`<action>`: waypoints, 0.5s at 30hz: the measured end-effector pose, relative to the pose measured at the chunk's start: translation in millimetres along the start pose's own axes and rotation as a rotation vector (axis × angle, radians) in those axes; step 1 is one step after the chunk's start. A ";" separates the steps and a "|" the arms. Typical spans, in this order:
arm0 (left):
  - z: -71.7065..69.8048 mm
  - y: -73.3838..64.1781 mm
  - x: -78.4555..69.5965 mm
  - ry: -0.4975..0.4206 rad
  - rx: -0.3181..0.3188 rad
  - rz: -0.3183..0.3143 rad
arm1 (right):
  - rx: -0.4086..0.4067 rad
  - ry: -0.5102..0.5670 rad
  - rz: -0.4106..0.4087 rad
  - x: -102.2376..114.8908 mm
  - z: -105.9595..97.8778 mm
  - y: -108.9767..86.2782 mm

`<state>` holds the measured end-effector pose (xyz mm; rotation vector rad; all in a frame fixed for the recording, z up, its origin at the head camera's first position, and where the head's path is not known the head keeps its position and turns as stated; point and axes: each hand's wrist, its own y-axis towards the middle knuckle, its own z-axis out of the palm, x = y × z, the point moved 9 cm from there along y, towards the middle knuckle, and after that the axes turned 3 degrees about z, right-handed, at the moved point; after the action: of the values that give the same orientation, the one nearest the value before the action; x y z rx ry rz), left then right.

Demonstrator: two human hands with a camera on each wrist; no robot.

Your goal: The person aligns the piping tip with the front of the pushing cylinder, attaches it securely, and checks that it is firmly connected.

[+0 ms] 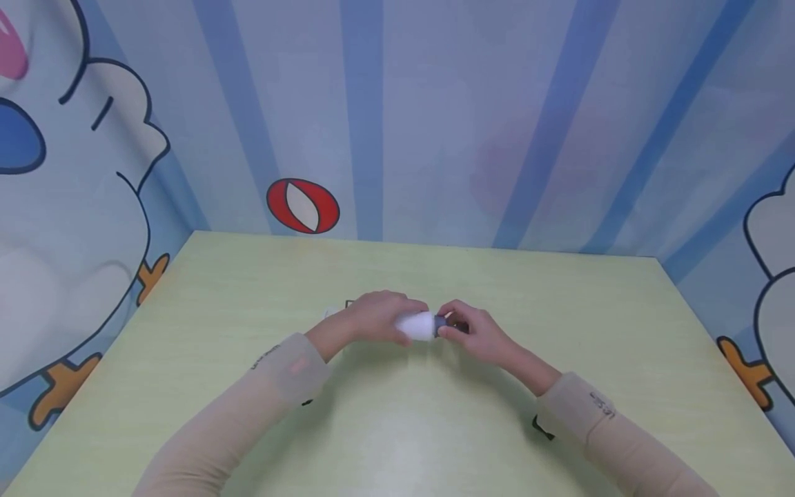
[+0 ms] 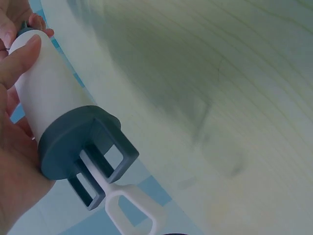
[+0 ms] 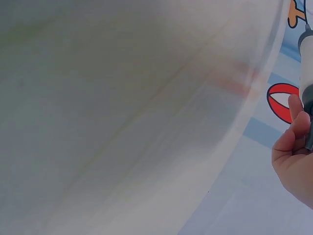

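Over the pale green wood-grain table (image 1: 397, 435), left hand (image 1: 377, 315) grips a white cylindrical tube (image 1: 417, 326) with dark grey flanged end (image 2: 63, 149) and white loop handle (image 2: 141, 202), right hand (image 1: 483, 337) pinches the dark grey tip (image 1: 439, 323) opposite.

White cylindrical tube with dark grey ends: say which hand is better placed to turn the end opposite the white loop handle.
Probably the right hand: it pinches that dark grey end, while the left hand grips the white cylindrical tube and could steady it.
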<state>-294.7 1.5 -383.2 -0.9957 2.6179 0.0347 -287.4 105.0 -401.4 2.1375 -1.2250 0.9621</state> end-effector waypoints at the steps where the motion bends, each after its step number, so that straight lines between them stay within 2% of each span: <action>1: -0.2 -0.1 0.1 0.002 -0.001 0.000 | 0.006 0.006 -0.002 0.2 0.3 -0.1; 8: -0.8 0.2 -1.9 0.013 0.001 0.024 | 0.046 0.035 -0.048 2.1 2.6 -0.8; 11: -0.4 0.2 -2.3 0.009 0.003 0.026 | 0.057 0.039 -0.027 -0.1 2.9 -1.1; 15: 0.5 -0.2 -2.4 0.006 0.004 0.012 | 0.078 0.067 0.042 -4.7 3.5 -1.9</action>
<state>-292.8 3.0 -382.8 -0.9801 2.6284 0.0294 -286.1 105.9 -407.4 2.1277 -1.2227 1.1076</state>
